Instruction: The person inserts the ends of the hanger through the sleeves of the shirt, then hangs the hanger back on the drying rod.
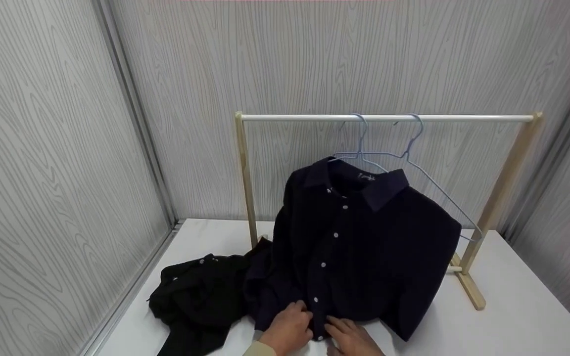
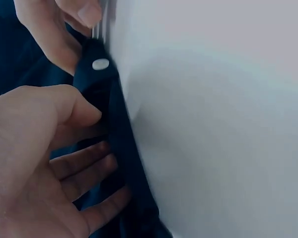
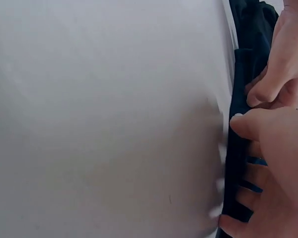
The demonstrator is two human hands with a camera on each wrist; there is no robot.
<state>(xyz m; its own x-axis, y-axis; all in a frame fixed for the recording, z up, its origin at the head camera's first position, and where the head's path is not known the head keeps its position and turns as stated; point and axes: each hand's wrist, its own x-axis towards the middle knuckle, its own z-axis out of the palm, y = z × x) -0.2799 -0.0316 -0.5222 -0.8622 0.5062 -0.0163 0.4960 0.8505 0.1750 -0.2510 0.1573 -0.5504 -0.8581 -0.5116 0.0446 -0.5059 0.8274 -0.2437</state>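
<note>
Navy shirt [image 1: 364, 257]: hung at the rack [image 1: 507, 183], with a blue hanger [image 1: 360, 147] entering its collar and the lower front reaching toward the near part of the table [image 1: 512, 309]. The left hand [image 1: 287, 329] pinched the hem between thumb and fingers, leaving little gap. The right hand [image 1: 352, 338] gripped the hem just beside it, thumb at the front and fingers curled behind; a white button [image 2: 101, 64] sat near both grips.

The table top was white and smooth. Grey wood-grain walls [image 1: 389, 59] rose behind it and on both sides, with metal trim [image 1: 129, 111] at the corners. A second hanger [image 1: 436, 180] hung from the rail, partly hidden by the shirt.

Edges: the table's left edge ran close along the left wall; its near edge was out of view. A black garment [image 1: 201, 296] lay bunched on the left, against the shirt, limiting room there. On the right, white surface extended from the shirt past the rack's wooden foot [image 1: 470, 291] to the table's right edge.
</note>
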